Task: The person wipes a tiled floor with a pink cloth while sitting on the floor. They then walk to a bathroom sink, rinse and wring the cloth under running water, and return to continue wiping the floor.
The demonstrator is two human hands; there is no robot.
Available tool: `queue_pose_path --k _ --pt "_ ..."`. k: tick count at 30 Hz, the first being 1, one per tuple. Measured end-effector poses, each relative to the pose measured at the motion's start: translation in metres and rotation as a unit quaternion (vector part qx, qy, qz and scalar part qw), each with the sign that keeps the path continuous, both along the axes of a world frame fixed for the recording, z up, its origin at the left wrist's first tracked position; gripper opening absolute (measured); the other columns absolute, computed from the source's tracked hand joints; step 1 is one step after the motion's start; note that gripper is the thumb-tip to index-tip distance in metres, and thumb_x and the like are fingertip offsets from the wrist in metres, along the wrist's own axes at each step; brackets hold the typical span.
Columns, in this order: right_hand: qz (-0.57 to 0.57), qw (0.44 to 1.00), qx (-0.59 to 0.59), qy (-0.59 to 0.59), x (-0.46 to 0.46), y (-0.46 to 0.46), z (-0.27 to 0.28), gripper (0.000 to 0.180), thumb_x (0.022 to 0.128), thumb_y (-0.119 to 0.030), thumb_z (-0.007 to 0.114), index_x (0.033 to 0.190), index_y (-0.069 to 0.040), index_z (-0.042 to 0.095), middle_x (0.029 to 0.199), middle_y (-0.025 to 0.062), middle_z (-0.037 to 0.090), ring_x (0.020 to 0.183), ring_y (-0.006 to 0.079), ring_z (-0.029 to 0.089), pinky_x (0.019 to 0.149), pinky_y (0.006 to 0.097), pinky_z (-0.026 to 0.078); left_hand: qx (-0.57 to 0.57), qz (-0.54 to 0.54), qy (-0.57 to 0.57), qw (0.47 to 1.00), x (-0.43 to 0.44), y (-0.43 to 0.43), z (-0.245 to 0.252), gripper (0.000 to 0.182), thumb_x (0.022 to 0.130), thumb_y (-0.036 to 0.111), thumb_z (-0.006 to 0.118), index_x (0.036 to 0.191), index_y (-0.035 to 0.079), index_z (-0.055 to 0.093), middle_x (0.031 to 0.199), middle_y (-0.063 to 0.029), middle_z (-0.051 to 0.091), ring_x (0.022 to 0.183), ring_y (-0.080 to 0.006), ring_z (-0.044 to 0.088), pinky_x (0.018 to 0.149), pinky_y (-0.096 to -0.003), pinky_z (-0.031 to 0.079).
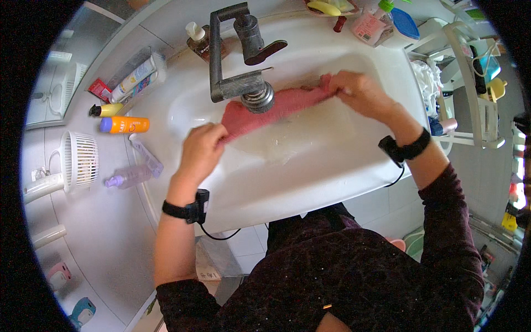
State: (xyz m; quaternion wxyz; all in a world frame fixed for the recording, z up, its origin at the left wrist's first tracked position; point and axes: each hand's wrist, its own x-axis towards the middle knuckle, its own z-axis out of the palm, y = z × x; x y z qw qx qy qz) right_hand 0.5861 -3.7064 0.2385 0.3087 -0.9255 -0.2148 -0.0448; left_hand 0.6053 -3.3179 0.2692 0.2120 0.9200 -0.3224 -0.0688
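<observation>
A wet-looking red cloth [282,106] is stretched between my two hands over the basin of a white sink [290,182]. My left hand [203,145] pinches its lower left end. The other end, bunched up, is in the fingers of my right hand [361,93]. Above the cloth hangs the round head of a dark swivel faucet [236,88], which hides part of the fabric. Whether the cloth touches the faucet head I cannot tell. A little water [276,143] lies in the basin below.
Behind the faucet stands a pump bottle [203,39]. A pink soap bottle [371,27] and a blue-lidded tub [402,27] occupy the back right corner. Along the left wall are an orange bottle [126,124], a clear spray bottle [130,176] and a white basket [81,159]. A white shelf rack [468,91] rises at right.
</observation>
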Motion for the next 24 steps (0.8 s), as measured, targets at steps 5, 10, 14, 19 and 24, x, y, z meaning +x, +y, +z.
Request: queue_pose_path --k 5,10,14,19,24 --pt "0.045 0.972 -0.169 0.160 -0.012 0.023 -0.086 0.009 0.078 -0.004 0.058 0.086 -0.008 0.059 0.091 0.0118 0.063 0.090 0.0333 0.061 0.074 0.0440 0.048 0.154 -0.066 0.068 0.984 -0.009 -0.014 -0.069 0.014 0.076 0.004 0.061 0.090 0.007 0.061 0.088 -0.0129 0.062 0.087 -0.0346 0.060 0.077 -0.0443 0.047" --pt "0.168 0.915 -0.197 0.310 0.003 0.018 -0.125 0.017 0.079 -0.010 0.060 0.096 -0.012 0.062 0.099 0.0123 0.064 0.091 0.0343 0.062 0.076 0.0460 0.049 0.236 -0.147 0.228 0.933 -0.017 -0.021 -0.071 0.022 0.078 0.019 0.066 0.096 0.006 0.063 0.097 -0.0137 0.062 0.093 -0.0329 0.060 0.077 -0.0466 0.047" --pt "-0.073 0.951 -0.251 0.164 0.021 0.060 -0.102 0.031 0.083 -0.012 0.057 0.114 -0.014 0.058 0.119 0.0150 0.057 0.093 0.0373 0.063 0.082 0.0461 0.051 0.133 -0.026 0.185 0.973 -0.003 -0.018 -0.046 0.029 0.081 0.022 0.068 0.102 0.003 0.061 0.101 -0.0153 0.063 0.093 -0.0327 0.062 0.080 -0.0426 0.049" --pt "0.095 0.929 -0.317 0.163 0.014 0.127 -0.094 0.035 0.089 -0.014 0.050 0.123 -0.016 0.054 0.131 0.0174 0.047 0.097 0.0374 0.064 0.082 0.0475 0.053 -0.023 0.108 0.167 0.980 0.003 -0.012 -0.024 0.022 0.085 0.013 0.066 0.102 0.001 0.061 0.094 -0.0145 0.065 0.085 -0.0265 0.066 0.074 -0.0354 0.052" --pt "0.066 0.953 -0.250 0.157 0.018 0.109 -0.109 0.032 0.088 -0.012 0.051 0.119 -0.014 0.058 0.125 0.0214 0.049 0.100 0.0369 0.064 0.077 0.0469 0.056 -0.043 0.150 0.168 0.973 -0.016 0.008 -0.010 0.023 0.085 0.012 0.066 0.103 0.000 0.061 0.094 -0.0135 0.066 0.085 -0.0215 0.065 0.076 -0.0320 0.051"
